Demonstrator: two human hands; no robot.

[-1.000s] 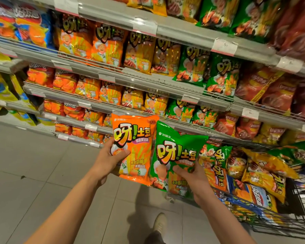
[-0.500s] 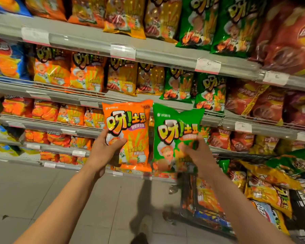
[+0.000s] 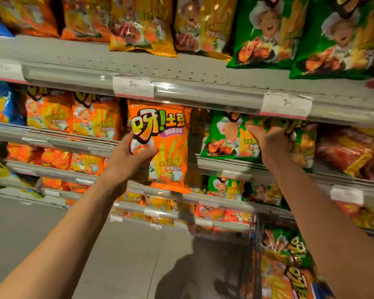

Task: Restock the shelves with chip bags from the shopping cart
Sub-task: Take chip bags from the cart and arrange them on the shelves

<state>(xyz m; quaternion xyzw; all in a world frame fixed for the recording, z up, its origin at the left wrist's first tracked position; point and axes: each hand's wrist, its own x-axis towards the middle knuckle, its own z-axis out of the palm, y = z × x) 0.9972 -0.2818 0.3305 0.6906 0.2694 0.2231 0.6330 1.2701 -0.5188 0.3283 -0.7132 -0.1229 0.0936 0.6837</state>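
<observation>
My left hand grips an orange chip bag by its left edge and holds it upright in front of the second shelf, just under the upper shelf's rail. My right hand is closed on a green chip bag, which sits among other green bags on the second shelf to the right. The bag's top is under the upper shelf's front rail. The shopping cart, full of green and orange bags, shows at the bottom right under my right forearm.
Orange bags fill the second shelf to the left, red bags to the right. The top shelf holds orange, yellow and green bags. Lower shelves carry more bags. Grey tiled floor lies below, with my shadow on it.
Both hands rose and moved toward the shelves. The green bag went from mid-air in front of the shelving into the second shelf's green row. The view came closer and tilted up.
</observation>
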